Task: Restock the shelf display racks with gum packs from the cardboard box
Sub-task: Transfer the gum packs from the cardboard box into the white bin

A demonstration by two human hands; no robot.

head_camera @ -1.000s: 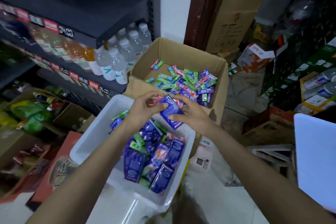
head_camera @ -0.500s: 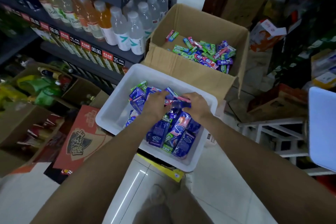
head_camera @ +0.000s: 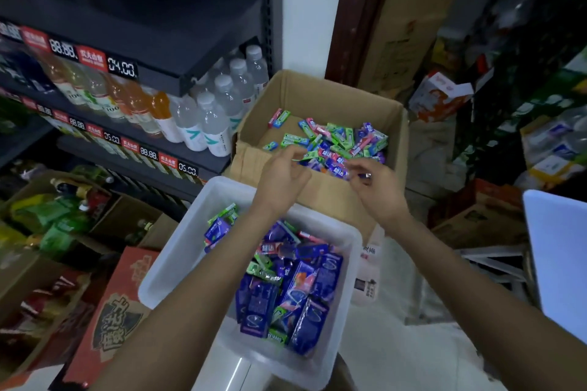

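Both hands have left the white plastic tub (head_camera: 178,267), where half a second ago they were setting down a purple gum pack, and now reach over the near wall of the brown cardboard box (head_camera: 320,190). The left hand (head_camera: 282,178) hovers with fingers loosely curled, its grip holding nothing I can make out; the right hand (head_camera: 374,187) likewise looks relaxed and bare. The loose green, pink and purple gum packs (head_camera: 336,140) lie heaped in the box just beyond the fingertips, so another pickup seems next.

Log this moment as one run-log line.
left hand: loosely curled, empty, over brown cardboard box | right hand: same, empty | white plastic tub: holds purple gum packs
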